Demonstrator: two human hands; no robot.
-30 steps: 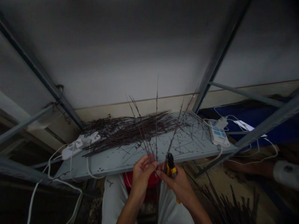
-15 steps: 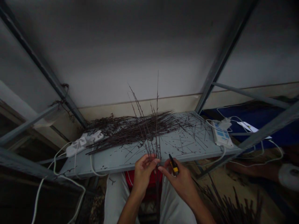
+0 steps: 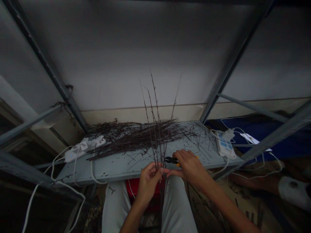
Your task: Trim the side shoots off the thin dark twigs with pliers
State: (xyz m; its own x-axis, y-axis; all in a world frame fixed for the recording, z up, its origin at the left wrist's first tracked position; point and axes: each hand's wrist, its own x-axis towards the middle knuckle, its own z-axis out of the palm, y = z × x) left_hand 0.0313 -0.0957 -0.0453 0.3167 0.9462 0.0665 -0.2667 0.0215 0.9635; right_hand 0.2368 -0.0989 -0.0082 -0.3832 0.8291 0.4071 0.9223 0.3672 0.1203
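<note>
My left hand (image 3: 148, 180) is closed on several thin dark twigs (image 3: 156, 108) that stand upright and fan out at the top. Their lower ends run down between my knees. My right hand (image 3: 190, 165) grips diagonal cutters (image 3: 172, 160) with black jaws and yellow handles, mostly hidden in the palm. The jaws point left and lie close beside the twigs; whether they touch is unclear. My right thumb reaches across to the twigs next to my left fingertips. Behind them, a pile of similar twigs (image 3: 136, 136) lies along the grey shelf (image 3: 114, 170).
A white power strip (image 3: 76, 152) with cables sits at the shelf's left end, another power strip (image 3: 224, 146) at the right. Metal posts (image 3: 218, 87) frame the shelf before a pale wall. Small twig bits litter the surface. Someone's foot (image 3: 293, 191) shows at right.
My right hand has turned and risen, swinging the cutters' jaws leftward to the twigs. The twig tops have shifted, with one now leaning right. My left hand keeps its hold.
</note>
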